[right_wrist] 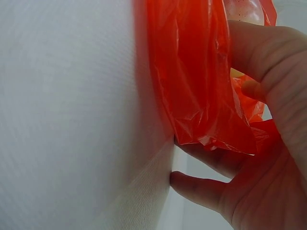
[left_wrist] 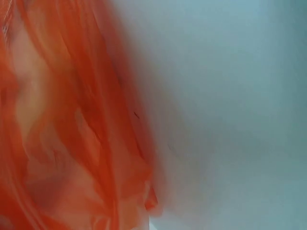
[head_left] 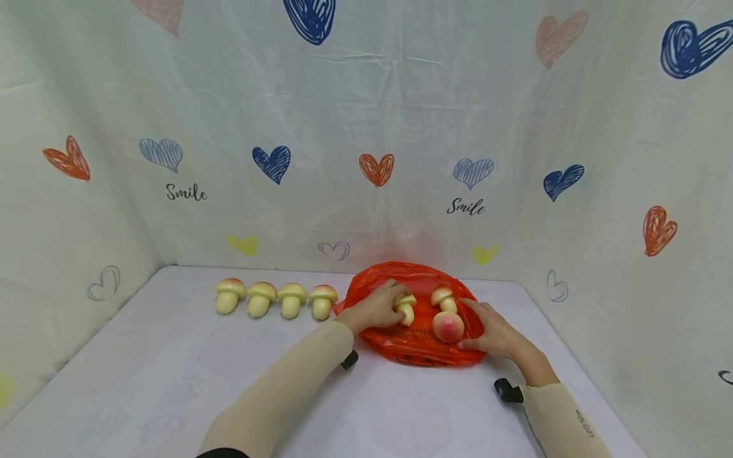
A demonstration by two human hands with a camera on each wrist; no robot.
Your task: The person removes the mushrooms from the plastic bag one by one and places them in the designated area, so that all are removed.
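A red plastic bag [head_left: 424, 346] lies spread on the table with its mouth gaping. Inside it, my left hand [head_left: 378, 306] grips a toy mushroom [head_left: 406, 310] with a pale stem. Another mushroom [head_left: 444, 296] and one with its pink cap up [head_left: 448, 327] lie in the bag to the right. At the bag's right edge, my right hand [head_left: 491, 331] holds the plastic between thumb and fingers; the right wrist view shows the red film [right_wrist: 196, 72] there. Only the bag's red side [left_wrist: 91, 120] fills the left wrist view, and the left fingers are hidden behind it.
Several more toy mushrooms stand in a row left of the bag, the leftmost mushroom [head_left: 230, 296] farthest from it. The white table [head_left: 229, 388] meets a heart-printed curtain [head_left: 321, 210] at the back and sides.
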